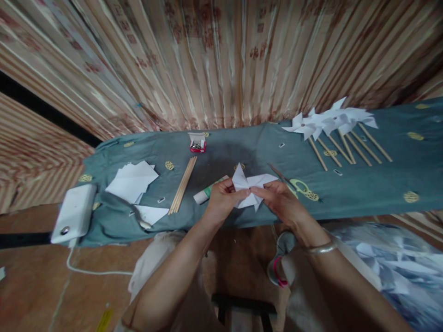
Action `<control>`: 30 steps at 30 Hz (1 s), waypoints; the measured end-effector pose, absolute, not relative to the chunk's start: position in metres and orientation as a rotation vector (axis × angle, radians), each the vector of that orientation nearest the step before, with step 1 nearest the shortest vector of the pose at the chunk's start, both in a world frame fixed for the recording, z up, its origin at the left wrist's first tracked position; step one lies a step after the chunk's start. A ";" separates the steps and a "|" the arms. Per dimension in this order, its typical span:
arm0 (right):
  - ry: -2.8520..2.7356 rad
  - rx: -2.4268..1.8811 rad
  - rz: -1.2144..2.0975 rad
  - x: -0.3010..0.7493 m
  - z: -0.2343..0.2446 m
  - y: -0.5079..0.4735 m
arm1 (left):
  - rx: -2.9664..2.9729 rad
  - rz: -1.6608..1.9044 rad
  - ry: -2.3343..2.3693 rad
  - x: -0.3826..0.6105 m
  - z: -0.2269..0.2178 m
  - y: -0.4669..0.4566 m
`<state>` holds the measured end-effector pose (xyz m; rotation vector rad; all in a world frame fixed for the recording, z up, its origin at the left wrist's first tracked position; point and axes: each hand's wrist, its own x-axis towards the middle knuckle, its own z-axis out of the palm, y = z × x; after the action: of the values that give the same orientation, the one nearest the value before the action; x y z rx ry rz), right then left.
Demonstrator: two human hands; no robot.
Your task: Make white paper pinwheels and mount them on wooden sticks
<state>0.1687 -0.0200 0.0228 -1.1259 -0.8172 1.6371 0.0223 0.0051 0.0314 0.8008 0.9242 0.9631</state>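
A white paper pinwheel (255, 181) without a visible stick is held up between both hands near the front edge of the cloth. My left hand (220, 197) pinches its left side, thumb near the centre. My right hand (279, 199) grips the right side, its thumb pressed by the middle. Just left of my left hand lies a white and green glue stick (206, 190). Scissors with pale green handles (300, 187) rest beyond my right hand, partly hidden by it.
Several wooden sticks (182, 185) lie left of the glue, beside stacked white paper sheets (133, 180). A small red box (197, 143) holds metal pins. Finished pinwheels (334, 121) lie at the back right. A white device (74, 212) with a cable sits at the left edge.
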 end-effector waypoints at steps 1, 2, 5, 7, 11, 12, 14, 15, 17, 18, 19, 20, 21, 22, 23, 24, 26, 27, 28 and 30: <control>-0.816 -1.129 1.631 0.168 0.022 -0.020 | 0.804 0.963 0.927 0.021 0.030 0.005; -0.813 -1.134 1.620 0.167 0.021 -0.019 | 0.809 0.967 0.931 0.020 0.029 0.005; -0.811 -1.140 1.603 0.161 0.015 -0.017 | 0.826 0.991 0.946 0.017 0.025 0.003; -0.801 -1.137 1.604 0.158 0.013 -0.016 | 0.843 1.000 0.952 0.015 0.024 0.002; -0.733 -1.142 1.568 0.156 0.014 -0.011 | 0.949 1.033 0.984 0.000 0.023 0.008; -0.710 -1.140 1.556 0.157 0.016 -0.011 | 1.000 1.052 1.021 -0.007 0.023 0.013; -0.667 -1.138 1.545 0.161 0.020 -0.010 | 1.151 1.100 1.162 -0.026 0.023 0.027; -0.652 -1.137 1.544 0.164 0.021 -0.010 | 1.279 1.150 1.284 -0.037 0.022 0.035; -0.633 -1.140 1.538 0.168 0.024 -0.011 | 1.487 1.222 1.478 -0.059 0.021 0.052; -0.626 -1.142 1.536 0.170 0.024 -0.011 | 1.539 1.229 1.532 -0.069 0.020 0.059; -0.623 -1.144 1.537 0.172 0.024 -0.012 | 1.702 1.158 1.642 -0.078 0.018 0.065; -0.621 -1.147 1.539 0.173 0.024 -0.012 | 1.844 1.068 1.740 -0.084 0.016 0.070; -0.622 -1.149 1.539 0.174 0.024 -0.013 | 1.951 0.981 1.811 -0.089 0.014 0.073; -0.627 -1.152 1.538 0.175 0.024 -0.013 | 2.044 0.891 1.869 -0.092 0.012 0.074; -0.633 -1.154 1.535 0.176 0.023 -0.014 | 2.117 0.803 1.912 -0.094 0.010 0.075; -0.637 -1.153 1.531 0.177 0.023 -0.014 | 2.175 0.726 1.939 -0.094 0.008 0.074; -0.640 -1.144 1.529 0.178 0.022 -0.014 | 2.254 0.604 1.977 -0.095 0.006 0.073; -0.642 -1.138 1.530 0.179 0.022 -0.014 | 2.278 0.562 1.994 -0.095 0.005 0.072; -0.644 -1.131 1.531 0.179 0.022 -0.014 | 2.293 0.529 2.012 -0.094 0.006 0.072; -0.651 -1.123 1.536 0.180 0.022 -0.014 | 2.316 0.471 2.040 -0.094 0.007 0.072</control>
<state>0.1802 -0.0142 0.0220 -1.1230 -0.6511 1.5362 -0.0939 0.0722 0.0074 2.3157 2.0397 0.4707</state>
